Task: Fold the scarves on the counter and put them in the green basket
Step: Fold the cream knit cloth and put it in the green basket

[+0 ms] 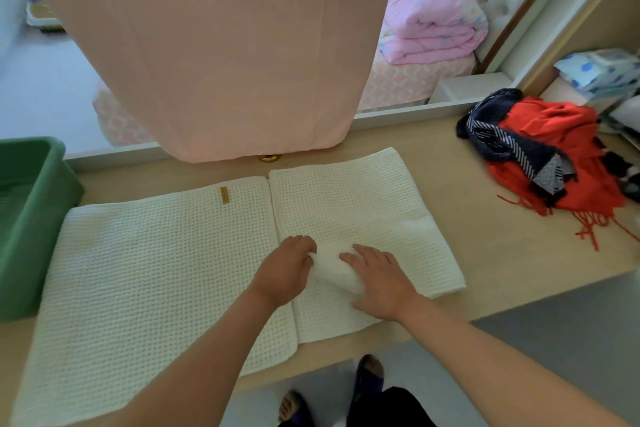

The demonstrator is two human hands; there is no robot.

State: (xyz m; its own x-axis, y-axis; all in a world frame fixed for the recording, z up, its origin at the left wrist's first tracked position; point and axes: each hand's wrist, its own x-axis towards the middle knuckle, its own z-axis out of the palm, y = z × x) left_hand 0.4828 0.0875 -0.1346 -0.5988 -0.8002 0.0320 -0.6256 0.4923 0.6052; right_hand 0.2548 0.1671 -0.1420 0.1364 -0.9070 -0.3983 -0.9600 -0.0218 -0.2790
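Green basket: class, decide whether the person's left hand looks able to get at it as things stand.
Probably yes. Only the flat white scarf lies between the left hand and the green basket, open-topped at the left end of the counter. That hand seems to grip a fold of the scarf.

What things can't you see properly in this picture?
Head view:
Green basket: cut off by the left edge.
Gold thing: mostly hidden behind the pink curtain.
Red scarf: partly covered by the dark striped scarf.
White scarf: its raised fold is blurred.
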